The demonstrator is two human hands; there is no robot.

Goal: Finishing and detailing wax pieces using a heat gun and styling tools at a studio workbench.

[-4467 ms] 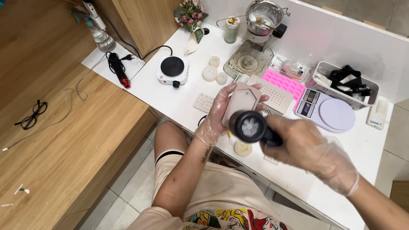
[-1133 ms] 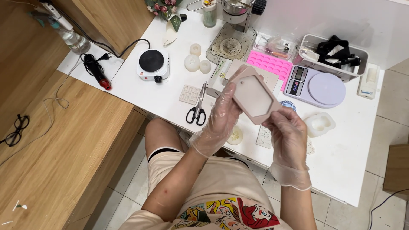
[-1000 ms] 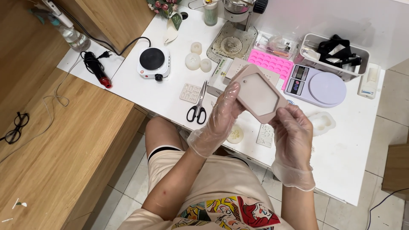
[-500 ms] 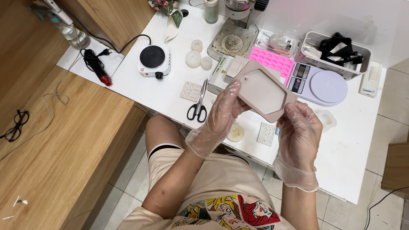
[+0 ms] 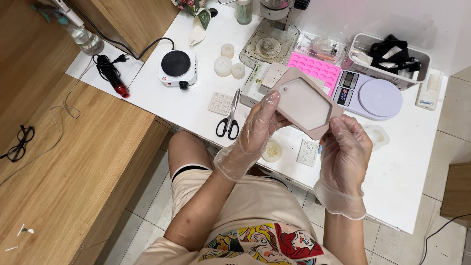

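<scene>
Both my hands wear thin clear gloves and hold a pinkish-beige hexagonal mould (image 5: 307,101) above the white table (image 5: 196,110). My left hand (image 5: 257,125) grips the mould's lower left edge. My right hand (image 5: 346,147) grips its lower right corner. The mould is tilted, its pale filled face turned up towards me. Black-handled scissors (image 5: 229,118) lie on the table just left of my left hand.
A small electric hotplate (image 5: 177,66), round white moulds (image 5: 223,66), a pink tray mould (image 5: 320,68), a lilac kitchen scale (image 5: 368,94) and a white basket (image 5: 392,54) stand on the table. A black heat tool (image 5: 110,76) and spectacles (image 5: 18,142) lie at left.
The black tool my right hand held earlier is gone; that hand now grips the mould's right corner. The mould has turned more level and shifted slightly right and up.
</scene>
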